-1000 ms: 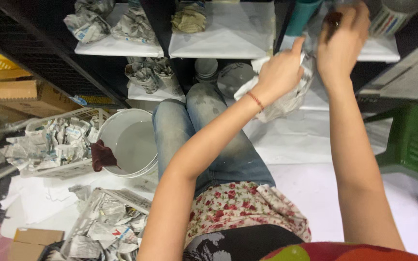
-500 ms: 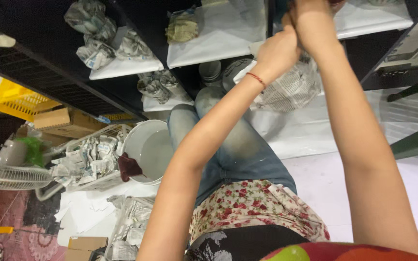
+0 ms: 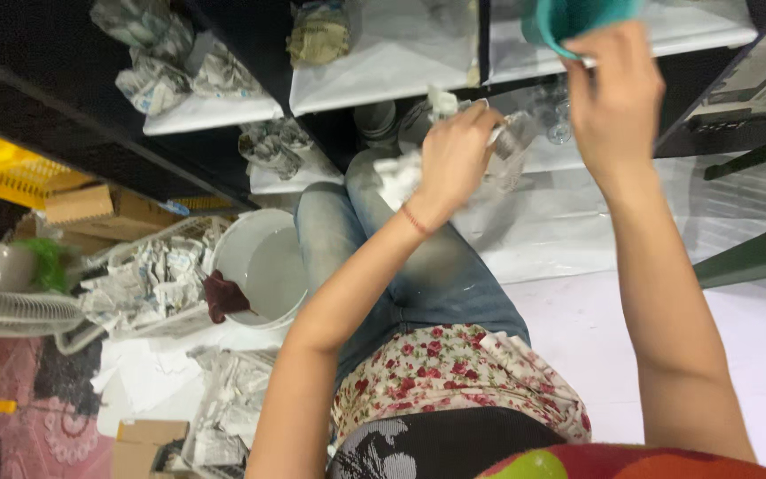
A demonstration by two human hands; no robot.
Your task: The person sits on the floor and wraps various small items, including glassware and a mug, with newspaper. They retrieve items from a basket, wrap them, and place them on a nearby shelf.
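Both hands busy: right hand grips the teal cup, left hand clutches a white cloth; steady wiping best.

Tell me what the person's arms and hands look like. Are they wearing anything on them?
Both arms are bare, with no sleeves showing and no gloves. The left hand has a thin red string bracelet around its wrist. The right hand shows no bracelet or watch; I cannot see any rings.
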